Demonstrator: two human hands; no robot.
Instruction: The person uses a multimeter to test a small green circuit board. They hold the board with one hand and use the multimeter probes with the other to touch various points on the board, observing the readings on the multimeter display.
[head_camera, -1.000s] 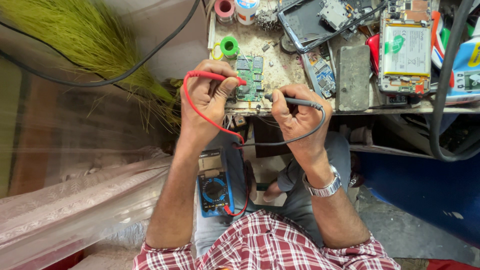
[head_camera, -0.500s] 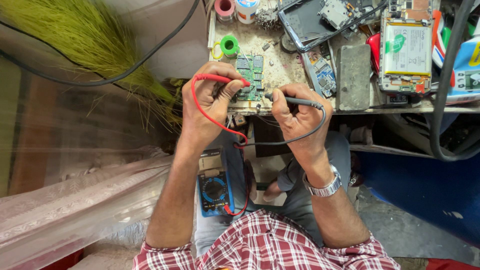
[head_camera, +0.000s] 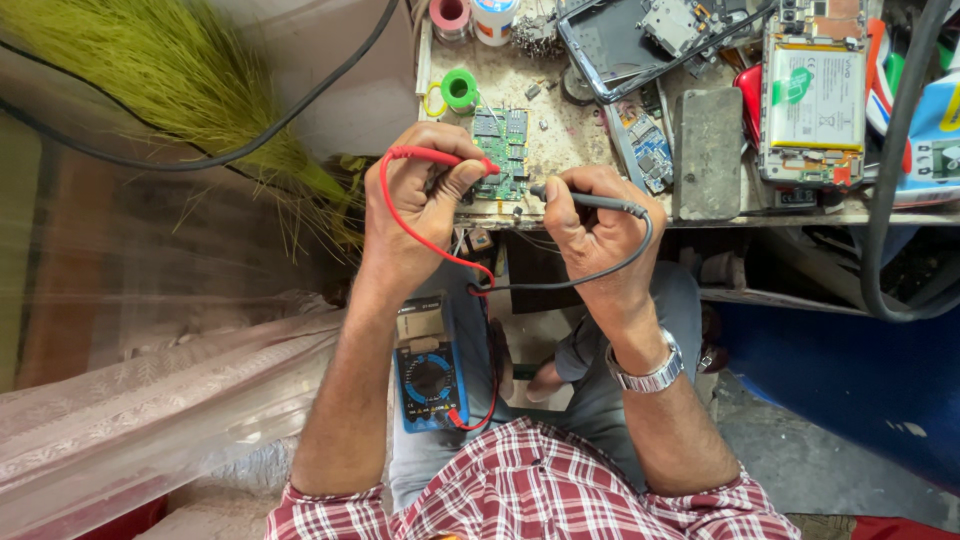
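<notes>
Green circuit board (head_camera: 503, 155), flat and rectangular, studded with small metal shields, is lying at the near edge of a scuffed, dusty bench (head_camera: 560, 105). Left hand (head_camera: 420, 205) is closing around a red probe (head_camera: 440, 157), pinching it between thumb and fingers, tip pointing onto the board's left edge. Right hand (head_camera: 590, 225) is gripping a black probe (head_camera: 590, 200) in a closed fist, tip meeting the board's lower right corner. Red lead (head_camera: 400, 220) and black lead (head_camera: 600, 270) are looping down to a multimeter (head_camera: 428, 365), blue-cased with a round dial, resting on the person's lap. A metal-link watch (head_camera: 650, 372) is sitting on the right wrist.

Further out on the bench: a green wire spool (head_camera: 460, 88) just left of the board, a grey oblong block (head_camera: 708, 152) to the right, an opened phone (head_camera: 815, 100) with its battery exposed beyond that. A bundle of dry green grass (head_camera: 170, 80) is lying well apart at upper left.
</notes>
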